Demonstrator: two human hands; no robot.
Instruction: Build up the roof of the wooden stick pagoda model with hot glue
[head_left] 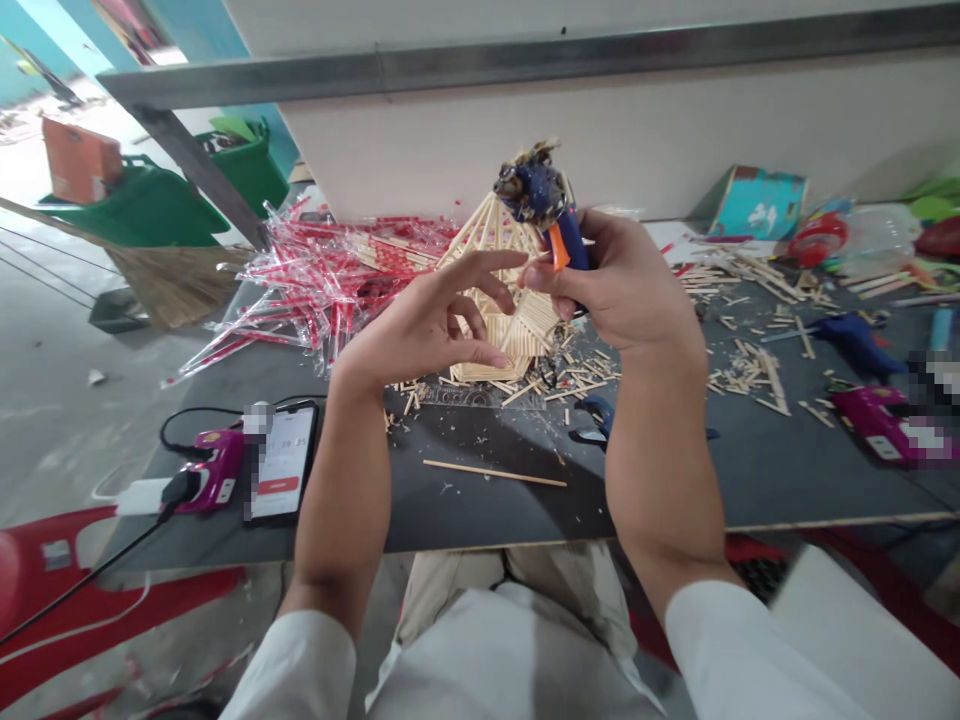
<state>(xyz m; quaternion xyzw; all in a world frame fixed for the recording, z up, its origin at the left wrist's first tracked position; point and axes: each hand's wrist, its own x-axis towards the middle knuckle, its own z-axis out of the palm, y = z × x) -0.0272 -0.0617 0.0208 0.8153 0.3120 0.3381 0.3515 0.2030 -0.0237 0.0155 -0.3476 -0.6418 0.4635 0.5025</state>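
My right hand (626, 275) is wrapped round the handle of a blue glue gun (534, 190) with an orange trigger, raised over the table. Dark, crusted residue covers its nozzle end, which points left. My left hand (442, 310) has its fingers curved and apart, holding nothing visible. Behind both hands stands a model built of thin wooden sticks (536, 330), with a peaked top; my left hand and the gun hide part of it. One loose wooden stick (495, 473) lies on the dark table in front of me.
Red-and-clear plastic wrappers (322, 270) pile up at the left. A phone (283, 465) and a purple power strip (214, 465) lie nearer. Blue-handled pliers (596, 420) rest below my right wrist. Cut stick pieces (750, 370) and a second blue glue gun (859, 343) are at the right.
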